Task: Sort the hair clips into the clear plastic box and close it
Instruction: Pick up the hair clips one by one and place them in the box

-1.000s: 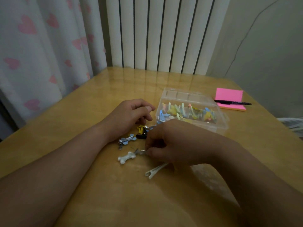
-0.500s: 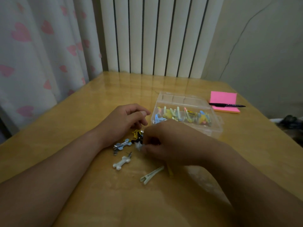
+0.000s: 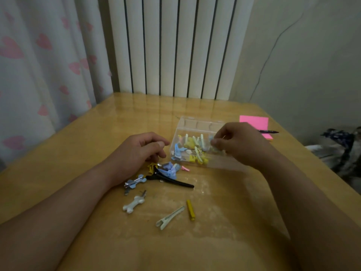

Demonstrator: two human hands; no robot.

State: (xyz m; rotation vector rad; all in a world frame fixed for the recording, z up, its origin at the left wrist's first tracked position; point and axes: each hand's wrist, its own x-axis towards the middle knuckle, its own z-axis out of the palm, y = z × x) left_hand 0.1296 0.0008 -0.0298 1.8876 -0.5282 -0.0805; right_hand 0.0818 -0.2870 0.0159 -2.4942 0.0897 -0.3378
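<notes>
**Right hand over open box; loose clips on table**

The clear plastic box (image 3: 197,124) stands open on the wooden table (image 3: 97,133), part-filled with coloured hair clips (image 3: 195,151). The right hand (image 3: 240,145) hovers over it with thumb and forefinger pinched; I cannot tell whether they hold a clip. The left hand (image 3: 136,151) rests beside the box, fingers loosely curled, nothing seen in it. Nearer lie a black clip (image 3: 175,181), a white bone-shaped clip (image 3: 134,204), a yellow clip (image 3: 190,209) and a pale green clip (image 3: 170,218).

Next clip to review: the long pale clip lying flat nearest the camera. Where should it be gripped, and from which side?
Pinch the pale long clip across its two long edges, mid-length or nearer its forked near-left end, coming down from above. It lies flat on the table, so only its edges offer purchase, and the yellow clip crowds its far tip.
</notes>
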